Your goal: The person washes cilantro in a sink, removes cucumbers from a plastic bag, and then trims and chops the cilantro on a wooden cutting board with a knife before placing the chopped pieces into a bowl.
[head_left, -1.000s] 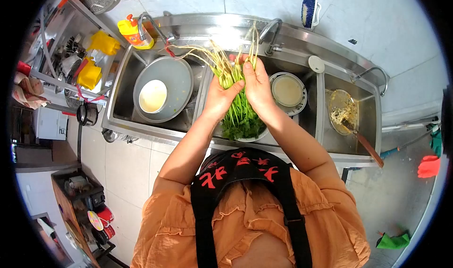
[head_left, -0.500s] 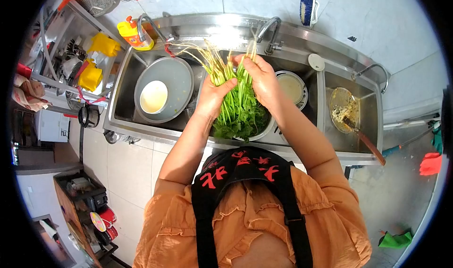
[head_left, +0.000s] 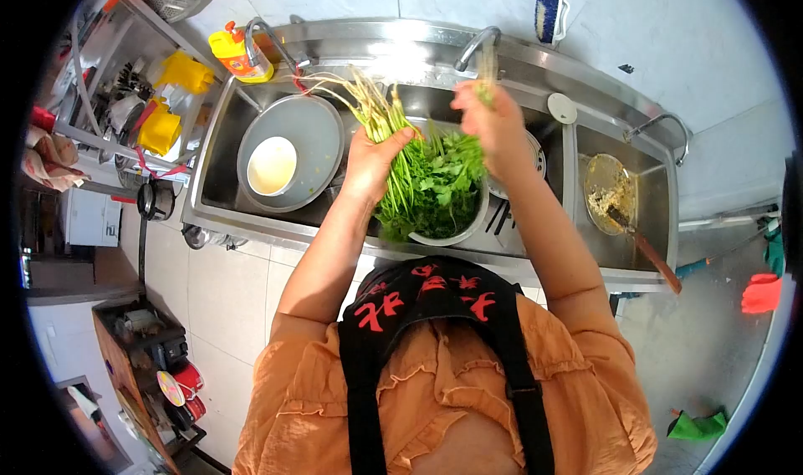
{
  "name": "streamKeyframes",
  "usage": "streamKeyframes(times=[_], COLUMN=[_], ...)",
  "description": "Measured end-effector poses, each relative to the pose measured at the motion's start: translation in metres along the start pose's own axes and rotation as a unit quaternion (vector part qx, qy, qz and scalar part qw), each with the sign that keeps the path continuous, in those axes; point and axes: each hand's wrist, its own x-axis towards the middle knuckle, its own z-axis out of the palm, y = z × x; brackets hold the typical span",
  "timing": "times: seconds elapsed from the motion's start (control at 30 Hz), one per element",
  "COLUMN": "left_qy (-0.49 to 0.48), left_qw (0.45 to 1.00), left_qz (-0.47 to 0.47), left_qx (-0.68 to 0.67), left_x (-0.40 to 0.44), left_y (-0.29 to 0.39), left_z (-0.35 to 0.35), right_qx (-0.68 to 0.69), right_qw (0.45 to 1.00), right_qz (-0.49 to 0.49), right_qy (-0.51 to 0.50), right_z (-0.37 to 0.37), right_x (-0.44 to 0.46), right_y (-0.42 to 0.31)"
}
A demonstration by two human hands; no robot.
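Observation:
My left hand is wrapped round a bunch of coriander, its thumb across the stems. Pale roots stick up past the fingers, and the leaves hang over a white bowl at the sink's front edge. To the right, my right hand is closed on a few coriander stalks, their root ends pointing at the tap. Motion blurs that hand and its stalks. Leaves trail below it toward the bunch; whether they belong to its stalks I cannot tell.
A large grey basin with a white bowl inside stands in the left sink. Behind my right forearm sits a plate-like dish, partly hidden. The right sink holds a strainer of scraps and a wooden-handled tool. Taps and a yellow bottle line the back.
My right hand has moved right and slightly up, away from the left hand, taking a few coriander stalks along. My left hand stays nearly still with the bunch. More of the white bowl shows.

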Motion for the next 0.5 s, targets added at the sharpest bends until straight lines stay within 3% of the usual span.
streamKeyframes(times=[0.03, 0.1, 0.2, 0.3, 0.43, 0.47, 0.5], left_qy=[-0.006, -0.017, -0.038, -0.052, -0.042, -0.051, -0.042], left_qw=[1.0, 0.998, 0.997, 0.998, 0.993, 0.992, 0.991], left_qz=[0.003, 0.021, 0.035, -0.038, -0.05, -0.044, -0.051], left_qx=[0.022, 0.064, 0.065, 0.004, -0.103, -0.105, -0.117], left_x=[0.0, -0.001, -0.004, 0.0, -0.002, 0.001, 0.002], left_y=[0.001, 0.002, 0.002, 0.001, 0.011, 0.007, 0.007], left_z=[0.003, 0.011, 0.015, 0.001, 0.003, -0.002, -0.004], right_qx=[-0.105, -0.06, -0.062, -0.017, 0.035, 0.026, 0.094], right_qw=[0.993, 0.991, 0.995, 0.996, 0.993, 0.987, 0.99], right_qz=[-0.001, -0.095, -0.014, -0.075, -0.107, -0.154, -0.105], right_qy=[-0.046, -0.075, -0.082, -0.049, -0.041, -0.026, 0.015], right_z=[0.007, 0.024, 0.029, 0.02, 0.006, 0.005, 0.001], right_x=[-0.007, -0.005, -0.007, 0.001, 0.005, 0.009, 0.009], right_y=[-0.01, 0.015, 0.006, 0.024, 0.031, 0.033, 0.033])
